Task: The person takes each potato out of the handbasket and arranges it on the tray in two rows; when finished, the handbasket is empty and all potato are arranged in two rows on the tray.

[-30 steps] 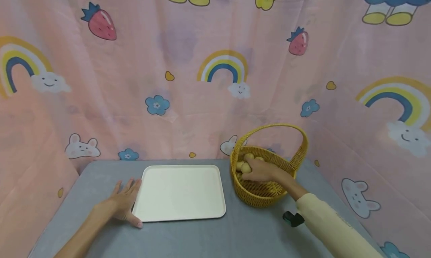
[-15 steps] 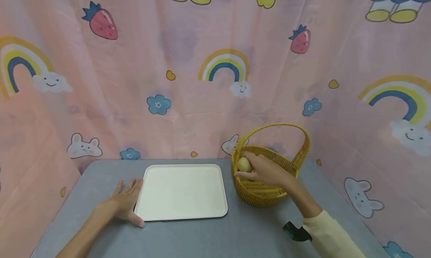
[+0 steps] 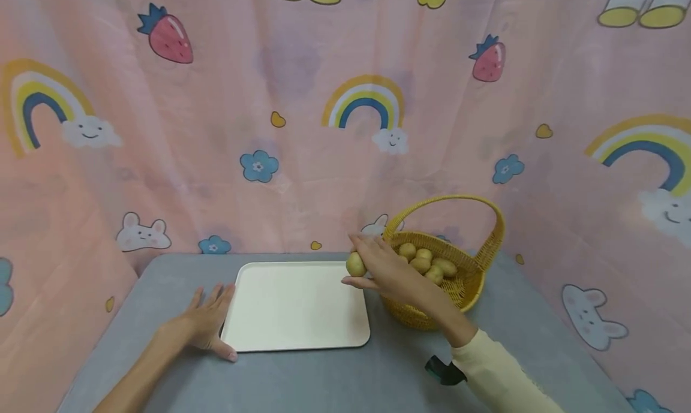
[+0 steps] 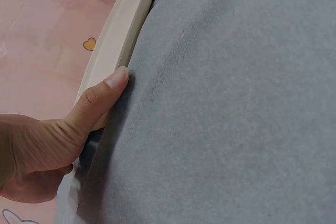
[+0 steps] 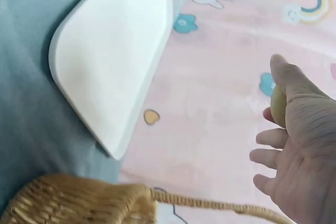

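Observation:
My right hand (image 3: 391, 272) holds a potato (image 3: 355, 265) between thumb and fingers, above the right end of a white tray (image 3: 297, 311). In the right wrist view only a strip of that potato (image 5: 279, 106) shows behind the thumb. Several more potatoes (image 3: 433, 274) lie in a yellow woven basket (image 3: 408, 317), partly hidden by the right hand and forearm. At the tray's left edge rests my left hand (image 3: 202, 323), fingers spread; in the left wrist view its thumb lies against the tray's rim (image 4: 113, 51).
The basket's tall arched handle (image 3: 442, 198) rises just right of the right hand. A grey cloth (image 3: 302, 383) covers the table. Behind it hangs a pink patterned curtain (image 3: 205, 131). A black object (image 3: 445, 371) shows beside the right sleeve.
My right hand has come out of the basket with a potato and moved left over the tray's right end. The potatoes left in the basket show more now. The left hand stays put.

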Action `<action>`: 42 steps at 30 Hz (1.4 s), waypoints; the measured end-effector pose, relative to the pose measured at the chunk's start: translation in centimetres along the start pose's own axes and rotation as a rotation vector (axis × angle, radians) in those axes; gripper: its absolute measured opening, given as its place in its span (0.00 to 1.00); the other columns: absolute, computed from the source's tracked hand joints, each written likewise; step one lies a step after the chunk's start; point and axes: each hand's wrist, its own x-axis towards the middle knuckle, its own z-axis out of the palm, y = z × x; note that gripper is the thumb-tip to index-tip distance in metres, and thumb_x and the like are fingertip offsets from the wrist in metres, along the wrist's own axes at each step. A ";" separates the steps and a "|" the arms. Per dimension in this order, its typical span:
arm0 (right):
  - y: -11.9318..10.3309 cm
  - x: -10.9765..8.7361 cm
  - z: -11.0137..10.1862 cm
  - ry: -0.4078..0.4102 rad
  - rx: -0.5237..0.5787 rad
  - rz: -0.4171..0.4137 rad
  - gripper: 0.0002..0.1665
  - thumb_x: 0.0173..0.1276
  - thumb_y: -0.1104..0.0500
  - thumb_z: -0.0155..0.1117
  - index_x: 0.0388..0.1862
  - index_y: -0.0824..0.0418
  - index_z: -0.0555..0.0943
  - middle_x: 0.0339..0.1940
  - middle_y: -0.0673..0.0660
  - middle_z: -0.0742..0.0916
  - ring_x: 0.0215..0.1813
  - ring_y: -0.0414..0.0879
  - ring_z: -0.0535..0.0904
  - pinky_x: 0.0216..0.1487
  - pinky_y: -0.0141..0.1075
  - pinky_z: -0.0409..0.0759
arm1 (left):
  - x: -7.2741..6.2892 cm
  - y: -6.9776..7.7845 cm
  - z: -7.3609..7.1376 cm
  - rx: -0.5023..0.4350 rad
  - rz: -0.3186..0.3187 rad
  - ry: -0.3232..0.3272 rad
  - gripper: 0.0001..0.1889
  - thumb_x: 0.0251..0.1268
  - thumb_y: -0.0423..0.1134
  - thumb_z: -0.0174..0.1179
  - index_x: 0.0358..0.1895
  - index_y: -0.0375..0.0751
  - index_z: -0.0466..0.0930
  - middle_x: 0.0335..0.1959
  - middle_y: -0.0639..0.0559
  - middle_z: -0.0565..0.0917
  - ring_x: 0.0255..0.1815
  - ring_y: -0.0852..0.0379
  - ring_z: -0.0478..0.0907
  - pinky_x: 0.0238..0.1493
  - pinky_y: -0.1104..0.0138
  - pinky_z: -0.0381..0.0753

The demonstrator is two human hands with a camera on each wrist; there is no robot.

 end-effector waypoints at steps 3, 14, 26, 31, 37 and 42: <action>-0.3 0.8 0.7 -0.019 -0.003 -0.007 0.54 0.75 0.40 0.65 0.84 0.68 0.53 0.83 0.66 0.68 0.85 0.68 0.59 0.85 0.66 0.54 | 0.1 0.1 0.0 0.001 -0.005 -0.003 0.88 0.23 0.82 0.76 0.80 0.19 0.42 0.81 0.18 0.50 0.85 0.21 0.43 0.80 0.28 0.30; -0.2 3.9 4.1 -0.045 0.045 -0.054 0.51 0.76 0.41 0.65 0.83 0.68 0.55 0.64 0.63 0.80 0.70 0.58 0.76 0.78 0.59 0.69 | 0.7 0.0 0.0 0.026 -0.006 0.006 0.87 0.24 0.81 0.76 0.81 0.20 0.42 0.82 0.19 0.50 0.85 0.23 0.43 0.81 0.29 0.30; -2.8 11.7 10.4 -0.086 0.133 -0.101 0.26 0.75 0.43 0.67 0.56 0.61 0.71 0.36 0.50 0.76 0.37 0.40 0.69 0.37 0.27 0.68 | -0.1 -0.6 0.0 0.000 -0.027 -0.005 0.89 0.22 0.83 0.75 0.81 0.20 0.41 0.82 0.20 0.50 0.84 0.21 0.44 0.81 0.29 0.31; -3.9 15.0 13.3 -0.134 0.147 -0.077 0.23 0.75 0.43 0.67 0.48 0.59 0.72 0.35 0.50 0.75 0.35 0.38 0.68 0.37 0.25 0.65 | -0.2 -0.5 -0.1 0.016 -0.037 -0.025 0.89 0.23 0.84 0.74 0.81 0.21 0.41 0.83 0.22 0.50 0.85 0.22 0.44 0.81 0.29 0.31; -5.0 17.2 16.0 -0.180 0.091 0.015 0.22 0.75 0.39 0.66 0.49 0.54 0.73 0.38 0.47 0.76 0.39 0.39 0.70 0.52 0.34 0.68 | -0.4 0.2 -0.7 -0.013 -0.039 -0.080 0.89 0.26 0.86 0.71 0.82 0.25 0.36 0.83 0.20 0.46 0.86 0.23 0.41 0.81 0.30 0.25; -6.0 17.8 17.1 -0.204 0.021 0.052 0.27 0.76 0.35 0.61 0.59 0.52 0.71 0.59 0.51 0.82 0.60 0.46 0.74 0.72 0.48 0.68 | -0.3 0.2 -0.3 0.007 -0.027 -0.062 0.88 0.26 0.85 0.72 0.82 0.22 0.39 0.83 0.21 0.47 0.86 0.23 0.42 0.81 0.29 0.29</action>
